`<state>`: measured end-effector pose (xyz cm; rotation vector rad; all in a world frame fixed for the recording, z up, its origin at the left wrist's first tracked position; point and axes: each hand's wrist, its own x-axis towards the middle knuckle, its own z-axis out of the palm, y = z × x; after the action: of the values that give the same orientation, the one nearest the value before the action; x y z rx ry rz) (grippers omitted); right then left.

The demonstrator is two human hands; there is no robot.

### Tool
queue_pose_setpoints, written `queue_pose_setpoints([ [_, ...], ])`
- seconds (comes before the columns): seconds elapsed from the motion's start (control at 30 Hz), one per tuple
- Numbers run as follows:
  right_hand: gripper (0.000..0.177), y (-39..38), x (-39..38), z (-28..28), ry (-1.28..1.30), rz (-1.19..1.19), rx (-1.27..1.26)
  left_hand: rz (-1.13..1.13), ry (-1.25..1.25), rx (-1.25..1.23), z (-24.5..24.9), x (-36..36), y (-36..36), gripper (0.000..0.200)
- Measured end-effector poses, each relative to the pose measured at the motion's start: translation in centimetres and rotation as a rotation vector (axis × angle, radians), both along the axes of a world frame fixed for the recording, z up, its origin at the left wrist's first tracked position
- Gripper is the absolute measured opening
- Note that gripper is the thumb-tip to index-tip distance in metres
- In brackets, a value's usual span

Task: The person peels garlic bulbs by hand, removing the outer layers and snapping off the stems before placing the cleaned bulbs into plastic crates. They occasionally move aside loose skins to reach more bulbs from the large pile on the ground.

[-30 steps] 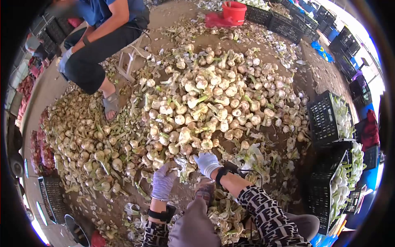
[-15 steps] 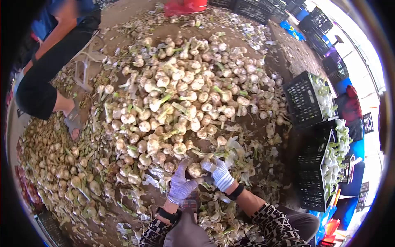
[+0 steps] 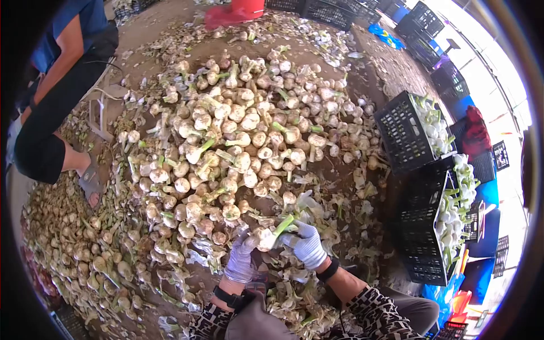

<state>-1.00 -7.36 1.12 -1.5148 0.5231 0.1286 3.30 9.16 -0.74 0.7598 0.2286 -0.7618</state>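
Observation:
My left hand (image 3: pixel 241 259), in a pale purple glove with a dark wristband, grips a garlic bulb (image 3: pixel 264 238) at its root side. The bulb's green stem points up and to the right. At the stem side is my right hand (image 3: pixel 306 245), in a white and grey glove, with its fingers closed around the stem's lower part; whether it also holds a tool is hidden. Just beyond both hands lies a large heap of garlic bulbs (image 3: pixel 243 136), many with short stems. Loose peeled skins (image 3: pixel 309 204) lie beside the heap, close to my right hand.
Black crates (image 3: pixel 405 133) of cleaned garlic stand on the right, one behind another. A person's leg (image 3: pixel 42 147) and sandaled foot are at the left, by more garlic (image 3: pixel 85 249). A red bucket (image 3: pixel 247 7) stands at the far top. Blue and red bags lie lower right.
The bulb in my hands has turned, so its green stem now shows pointing up and right. My right hand has shifted slightly. The whole view has moved a little to the right.

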Motion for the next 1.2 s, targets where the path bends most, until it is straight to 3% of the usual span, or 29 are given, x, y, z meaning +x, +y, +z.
queue_pose_setpoints([
  [0.07,0.019,-0.4,-0.6,-1.1,-0.009,0.041,-0.003,-0.069,0.024,-0.026,-1.1,-0.1,0.3,0.057],
  [0.13,0.022,-0.6,-0.5,-0.4,0.052,0.034,0.284,-0.018,0.024,-0.002,0.1,-0.2,-0.4,0.055],
  [0.2,0.025,-0.2,-0.4,0.2,0.014,-0.014,0.316,-0.074,-0.296,0.208,0.2,-0.3,-1.0,0.054],
  [0.23,0.026,-0.2,-0.4,0.3,-0.016,0.037,0.245,0.055,-0.3,0.332,1.3,-0.9,-1.9,0.047],
  [0.27,0.028,-0.3,-0.3,0.3,-0.048,0.083,0.169,0.042,-0.304,0.329,1.5,-1.1,-1.5,0.047],
  [0.3,0.036,-0.9,-1.0,-3.0,-0.171,0.215,-0.039,0.066,-0.224,0.326,1.1,-1.2,-0.9,0.046],
  [0.33,0.036,-1.0,-0.6,-0.8,-0.122,0.262,-0.168,0.064,-0.141,0.301,0.6,-1.5,-0.9,0.046],
  [0.43,0.026,-0.9,-1.4,-4.0,-0.373,0.176,-0.401,-0.113,-0.061,0.118,-2.7,-1.9,-0.6,0.046],
  [0.47,0.027,-1.3,-0.9,-3.4,-0.274,0.322,-0.517,-0.17,-0.091,0.101,-3.2,-1.7,-1.0,0.045],
  [0.53,0.027,-0.8,-0.6,-5.3,-0.392,0.182,-0.524,-0.231,-0.167,0.107,-3.8,-1.4,-1.6,0.041],
  [0.6,0.035,-1.3,-1.0,-6.6,-0.135,0.146,-0.269,-0.234,-0.244,0.153,-4.1,-1.3,-2.0,0.037],
  [0.67,0.052,-4.0,-1.2,-4.4,-0.041,0.149,-0.056,-0.22,-0.312,0.224,-4.2,-1.2,-2.3,0.035],
  [0.73,0.05,-4.9,-2.9,-3.8,-0.045,-0.056,0.115,-0.187,-0.38,0.307,-4.7,-1.2,-2.3,0.032],
  [0.77,0.046,-4.7,-3.9,-3.4,-0.101,-0.015,0.219,-0.165,-0.406,0.36,-5.0,-1.3,-2.2,0.031],
  [0.8,0.042,-3.8,-4.3,-3.7,-0.207,0.046,0.011,-0.059,-0.306,0.412,-5.4,-2.7,-1.5,0.038],
  [0.83,0.036,-3.3,-4.4,-2.2,-0.119,-0.001,0.169,-0.004,-0.24,0.337,0.0,-3.2,-3.7,0.055],
  [0.87,0.03,-3.3,-4.2,-0.2,-0.03,-0.037,0.332,-0.119,-0.478,0.479,-1.9,-3.7,-3.1,0.056],
  [0.9,0.022,-3.4,-4.1,0.5,-0.016,-0.136,0.409,-0.028,-0.574,0.443,-1.1,-4.3,-3.4,0.049],
  [0.93,0.014,-3.3,-4.1,1.0,0.01,-0.231,0.487,-0.04,-0.519,0.401,-3.4,-3.6,-3.3,0.041],
  [0.97,0.011,-3.4,-3.8,2.0,0.011,-0.211,0.437,0.064,-0.035,-0.101,-1.9,-2.6,-4.0,0.034],
  [1.0,0.011,-3.4,-3.8,2.5,0.012,-0.194,0.381,0.085,-0.181,0.123,-0.5,-2.2,-4.6,0.028],
  [1.1,0.011,-4.5,-4.6,0.1,0.074,-0.286,0.345,0.2,-0.029,-0.062,-1.9,-1.4,-3.8,0.023],
  [1.17,0.014,-5.3,-4.9,0.2,0.142,-0.358,0.338,0.032,-0.28,0.288,-0.3,-1.2,-3.8,0.019],
  [1.2,0.014,-5.9,-5.1,-0.2,0.146,-0.353,0.331,0.038,-0.275,0.284,0.7,-1.2,-3.8,0.019],
])
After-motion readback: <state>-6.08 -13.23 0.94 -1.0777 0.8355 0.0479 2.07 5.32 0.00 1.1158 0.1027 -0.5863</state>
